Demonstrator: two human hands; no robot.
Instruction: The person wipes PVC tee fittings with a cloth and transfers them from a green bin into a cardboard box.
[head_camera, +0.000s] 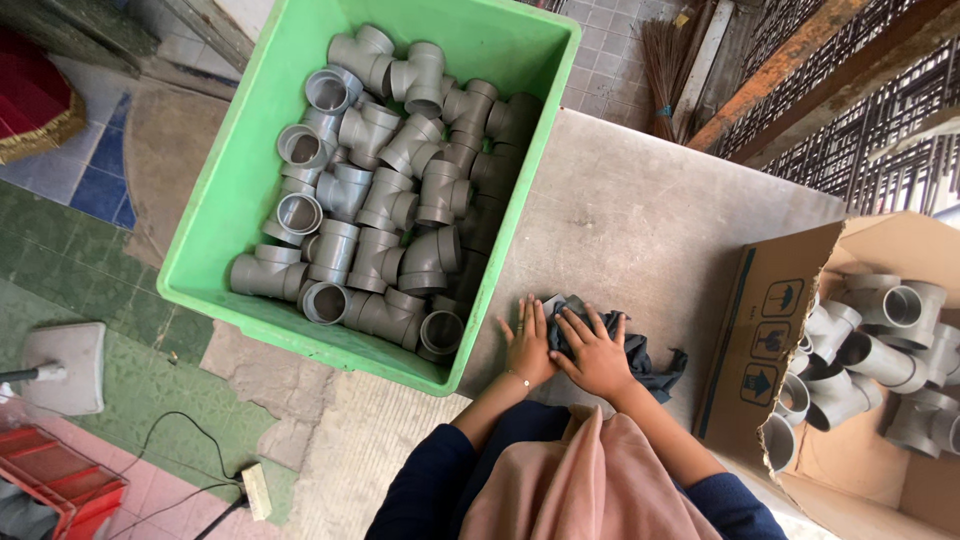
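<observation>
Both of my hands rest on a dark grey cloth (640, 352) that lies crumpled on a grey concrete table (650, 210). My left hand (528, 342) lies flat with fingers spread at the cloth's left edge, close to the green bin. My right hand (594, 350) presses on top of the cloth, fingers spread. To the left stands a green plastic bin (215, 230) filled with several grey plastic pipe tee fittings (385, 200).
At the right an open cardboard box (765, 340) holds several more grey tee fittings (870, 350). A broom (668, 60) leans behind the table. On the tiled floor at the left lie a power strip (257, 490) with cable and a red crate (55, 480).
</observation>
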